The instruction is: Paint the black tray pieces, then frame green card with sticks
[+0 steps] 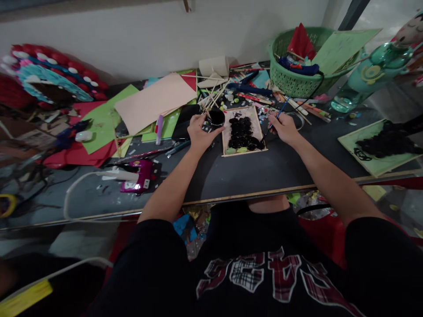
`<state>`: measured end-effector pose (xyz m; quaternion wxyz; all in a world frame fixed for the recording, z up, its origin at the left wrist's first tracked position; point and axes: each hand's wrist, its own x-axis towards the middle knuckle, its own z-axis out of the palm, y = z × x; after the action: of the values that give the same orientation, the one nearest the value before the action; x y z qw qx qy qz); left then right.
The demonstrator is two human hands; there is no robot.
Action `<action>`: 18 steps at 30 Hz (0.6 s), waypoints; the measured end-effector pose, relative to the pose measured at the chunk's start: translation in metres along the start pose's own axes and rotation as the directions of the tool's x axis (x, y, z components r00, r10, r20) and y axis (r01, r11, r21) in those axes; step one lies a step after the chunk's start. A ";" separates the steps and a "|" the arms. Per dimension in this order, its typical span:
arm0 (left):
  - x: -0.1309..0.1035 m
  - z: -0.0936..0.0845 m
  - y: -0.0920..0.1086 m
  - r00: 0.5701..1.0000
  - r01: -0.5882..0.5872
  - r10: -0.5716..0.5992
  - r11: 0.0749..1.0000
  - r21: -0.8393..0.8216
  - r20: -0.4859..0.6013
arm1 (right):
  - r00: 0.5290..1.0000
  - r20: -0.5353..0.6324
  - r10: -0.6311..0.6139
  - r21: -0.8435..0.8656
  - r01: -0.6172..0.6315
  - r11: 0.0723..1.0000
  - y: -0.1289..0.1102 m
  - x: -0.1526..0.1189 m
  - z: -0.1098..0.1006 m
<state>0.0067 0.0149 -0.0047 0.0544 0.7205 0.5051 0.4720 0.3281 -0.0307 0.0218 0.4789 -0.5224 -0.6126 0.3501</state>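
My left hand (200,133) is closed around a small round cup of black paint (217,117), just left of a framed panel. In my right hand (283,126) is a thin blue paintbrush (283,107), its dark tip down at the panel's lower right. The panel (225,137) lies flat with a pale wooden edge. Black-painted lumps (243,132) cover most of its middle, and a few greenish ones (233,150) show along the bottom.
Behind stand a green basket (280,79) and a bottle figure (372,72). Paper sheets (155,101) lie left, near a purple power strip (142,177). A glue gun (253,88) and sticks clutter the back. Another black-painted panel (355,140) sits right.
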 end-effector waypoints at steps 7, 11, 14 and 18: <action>0.000 0.000 0.001 0.999 -0.032 0.031 0.999 0.015 0.006 | 0.999 0.008 0.049 0.136 -0.050 0.989 -0.002 0.001 -0.003; 0.000 -0.001 0.003 0.999 -0.031 0.031 0.999 0.011 0.017 | 0.994 0.105 0.032 0.119 -0.045 0.992 -0.005 -0.003 0.003; 0.000 -0.002 0.004 0.999 -0.021 0.022 1.000 -0.007 0.033 | 0.988 0.150 0.022 0.094 -0.037 0.995 -0.007 -0.005 0.007; 0.000 -0.002 0.004 0.999 -0.019 0.020 1.000 -0.012 0.046 | 0.992 0.125 0.016 0.055 -0.023 0.998 -0.007 -0.004 0.007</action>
<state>0.0078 0.0119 -0.0009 0.0655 0.7357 0.4939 0.4588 0.3197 -0.0358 0.0255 0.4509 -0.4918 -0.6258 0.4039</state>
